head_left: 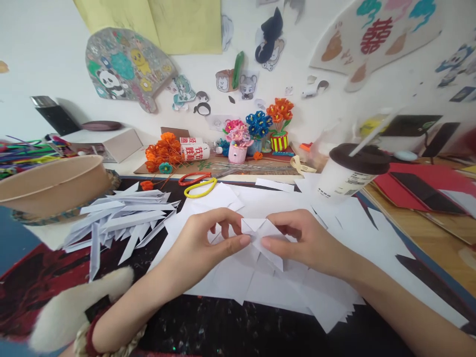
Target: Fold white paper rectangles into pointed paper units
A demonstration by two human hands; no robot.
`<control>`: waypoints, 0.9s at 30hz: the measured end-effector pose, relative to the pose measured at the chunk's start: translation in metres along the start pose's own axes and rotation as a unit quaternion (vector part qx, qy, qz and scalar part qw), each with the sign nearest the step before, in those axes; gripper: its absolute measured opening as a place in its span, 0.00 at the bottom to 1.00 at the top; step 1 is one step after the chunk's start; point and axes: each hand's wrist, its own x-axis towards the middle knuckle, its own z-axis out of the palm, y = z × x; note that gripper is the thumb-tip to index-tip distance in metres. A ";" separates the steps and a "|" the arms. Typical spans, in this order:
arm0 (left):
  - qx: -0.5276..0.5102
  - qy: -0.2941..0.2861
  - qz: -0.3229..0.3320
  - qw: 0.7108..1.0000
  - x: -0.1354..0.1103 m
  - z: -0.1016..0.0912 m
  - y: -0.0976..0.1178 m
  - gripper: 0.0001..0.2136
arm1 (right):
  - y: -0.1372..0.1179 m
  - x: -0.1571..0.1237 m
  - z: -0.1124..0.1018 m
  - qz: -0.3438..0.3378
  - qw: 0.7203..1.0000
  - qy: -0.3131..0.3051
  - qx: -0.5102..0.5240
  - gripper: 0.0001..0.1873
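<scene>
Both hands meet over a small folded white paper piece (260, 233) in the middle of the table. My left hand (203, 245) pinches its left side between thumb and fingers. My right hand (301, 240) pinches its right side, thumb tip almost touching the left thumb. The piece rests over several loose white paper sheets (267, 282) spread on the dark tabletop.
A pile of folded white paper strips (119, 220) lies at the left beside a brown paper bowl (52, 183). Red and yellow scissors (197, 183) lie behind the sheets. A lidded drink cup with a straw (349, 173) stands at the right. Pipe-cleaner flower pots (256, 134) line the wall.
</scene>
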 end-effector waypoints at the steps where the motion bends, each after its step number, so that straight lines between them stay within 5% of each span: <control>1: -0.006 -0.003 -0.004 1.000 0.000 0.002 0.001 0.08 | 0.000 0.000 0.000 0.002 1.000 -0.005 0.004 0.14; 18: -0.023 -0.024 0.007 0.999 0.001 0.004 0.005 0.11 | 0.002 0.002 0.001 0.028 0.999 -0.012 -0.010 0.10; 20: -0.021 -0.015 0.000 1.000 0.002 0.005 0.005 0.11 | 0.004 0.003 0.003 0.022 0.999 0.030 -0.040 0.08; 22: -0.025 0.006 -0.011 1.000 0.002 0.007 0.004 0.13 | 0.004 0.003 0.006 -0.005 0.988 0.134 -0.082 0.05; 25: -0.028 0.046 -0.025 0.998 0.002 0.010 0.003 0.14 | 0.001 0.001 0.013 -0.091 0.932 0.302 -0.182 0.07; 27: -0.028 0.065 -0.023 0.997 0.001 0.012 0.003 0.14 | -0.002 -0.001 0.016 -0.133 0.916 0.308 -0.222 0.03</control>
